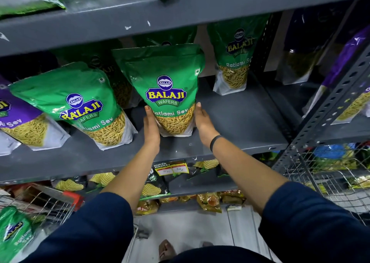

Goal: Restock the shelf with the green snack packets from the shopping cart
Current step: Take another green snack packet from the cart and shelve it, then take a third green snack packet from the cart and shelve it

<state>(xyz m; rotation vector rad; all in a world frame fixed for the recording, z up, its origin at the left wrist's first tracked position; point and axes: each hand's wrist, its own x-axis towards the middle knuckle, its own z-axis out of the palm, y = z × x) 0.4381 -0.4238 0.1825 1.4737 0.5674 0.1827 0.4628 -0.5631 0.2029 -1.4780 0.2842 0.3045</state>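
Note:
A green Balaji Ratlami Sev packet [166, 86] stands upright on the grey middle shelf [240, 120]. My left hand [151, 125] presses its left side and my right hand [203, 122] its right side, near the bottom. Another green packet [76, 102] leans to its left, a third [236, 60] stands further back on the right, and more are partly hidden behind. The shopping cart [50, 202] is at lower left with a green packet [14, 230] in it.
Purple packets [12, 110] sit at the shelf's far left and on the neighbouring rack [348, 62] to the right. The upper shelf edge [140, 22] hangs just above the packets. A wire basket [328, 168] is at right. Chip bags fill the lower shelf [152, 184].

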